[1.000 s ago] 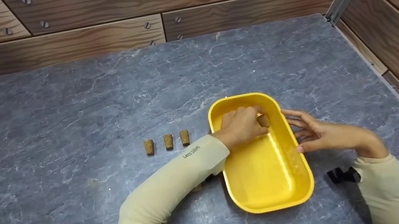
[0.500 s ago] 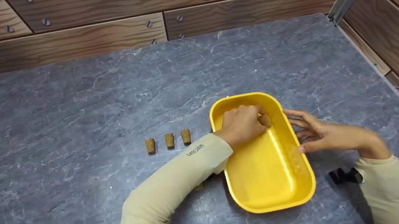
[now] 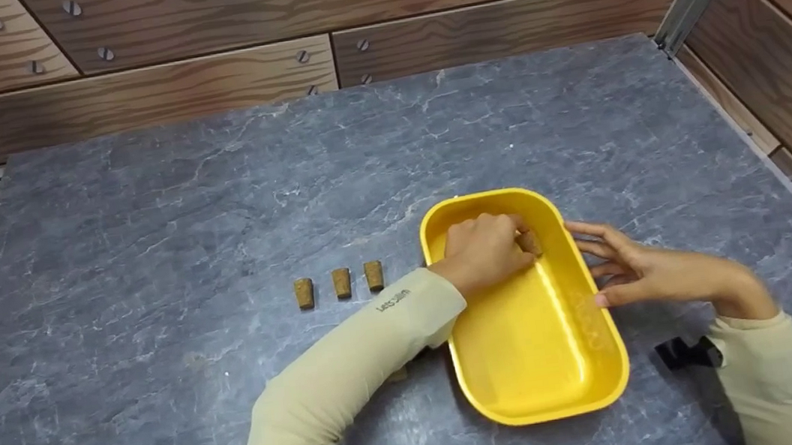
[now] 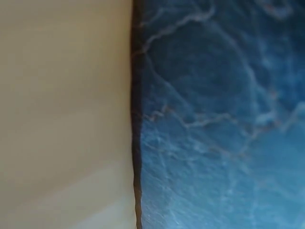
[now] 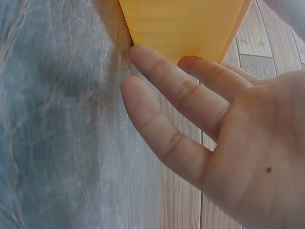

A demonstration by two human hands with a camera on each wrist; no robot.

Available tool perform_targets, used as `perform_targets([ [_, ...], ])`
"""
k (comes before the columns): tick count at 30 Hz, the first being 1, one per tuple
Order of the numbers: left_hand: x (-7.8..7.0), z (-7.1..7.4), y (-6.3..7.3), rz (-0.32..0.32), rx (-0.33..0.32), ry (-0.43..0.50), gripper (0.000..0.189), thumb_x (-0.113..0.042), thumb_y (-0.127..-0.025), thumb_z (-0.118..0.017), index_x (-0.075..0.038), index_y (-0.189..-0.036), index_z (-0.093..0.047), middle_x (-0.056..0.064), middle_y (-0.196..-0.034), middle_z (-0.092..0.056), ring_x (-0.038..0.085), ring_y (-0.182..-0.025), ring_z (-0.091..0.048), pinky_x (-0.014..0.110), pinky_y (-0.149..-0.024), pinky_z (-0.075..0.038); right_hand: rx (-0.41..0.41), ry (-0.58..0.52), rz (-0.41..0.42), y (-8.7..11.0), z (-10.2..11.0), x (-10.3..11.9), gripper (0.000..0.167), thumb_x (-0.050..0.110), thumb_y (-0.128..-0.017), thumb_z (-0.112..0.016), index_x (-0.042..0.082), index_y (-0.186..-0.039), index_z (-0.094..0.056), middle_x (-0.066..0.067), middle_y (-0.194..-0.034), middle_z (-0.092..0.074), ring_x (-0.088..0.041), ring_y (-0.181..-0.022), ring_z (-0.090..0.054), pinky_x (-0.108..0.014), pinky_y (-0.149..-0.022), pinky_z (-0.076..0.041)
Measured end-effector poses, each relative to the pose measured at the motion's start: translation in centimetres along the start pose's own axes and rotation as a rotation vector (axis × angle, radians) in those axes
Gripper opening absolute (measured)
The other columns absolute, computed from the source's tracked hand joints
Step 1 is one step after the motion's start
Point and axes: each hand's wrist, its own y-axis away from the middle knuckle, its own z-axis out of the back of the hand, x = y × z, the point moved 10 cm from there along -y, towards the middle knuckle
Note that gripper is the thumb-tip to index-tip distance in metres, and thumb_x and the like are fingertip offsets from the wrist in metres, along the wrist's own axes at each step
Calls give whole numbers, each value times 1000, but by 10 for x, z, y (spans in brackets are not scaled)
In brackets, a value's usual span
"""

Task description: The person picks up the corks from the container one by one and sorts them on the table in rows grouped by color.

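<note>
A yellow plastic tub (image 3: 541,416) stands on the table in the head view. My left hand (image 3: 487,253) reaches down inside its far half. Between thumb and index finger it pinches a tapered cork stopper (image 3: 529,243) by the tub's right inner wall. Fingers of my right hand (image 3: 636,272) lie nearly straight against the outside of the right wall, with the thumb by the rim. The right wrist view shows these fingertips at the tub's outer side. Three more corks (image 3: 342,283) stand in a row left of the tub.
Under my left forearm a small brownish thing (image 3: 398,376) is mostly hidden by the sleeve (image 3: 354,371). A black clip-like piece (image 3: 688,353) sits at the right cuff. Wood-patterned walls (image 3: 197,80) border the marbled grey table (image 3: 142,246). The left wrist view holds only sleeve and tabletop.
The whole head view has shifted slightly. Both hands keep nearly the same places at the tub, and the cork stays by my left fingers.
</note>
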Motion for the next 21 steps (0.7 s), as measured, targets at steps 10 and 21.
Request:
perform_targets([
  [10, -9, 4, 5, -19, 30, 77, 9, -45, -87, -68, -39, -93, -67, -15, -79, -62, 7, -68, -53, 24, -57, -41, -24, 38, 17, 1, 2, 3, 85, 4, -97, -54, 15, -154, 8, -29, -158, 5, -13, -131, -47, -27, -95, -49],
  [21, -15, 40, 18, -41, 6, 312, 23, -41, -84, -73, -36, -106, -67, -20, -118, -64, 5, -55, -42, 21, -51, -35, -24, 46, -5, 1, 2, 5, 84, 6, -97, -53, 17, -154, 8, -28, -158, 6, -57, -133, -25, -27, -95, -49],
])
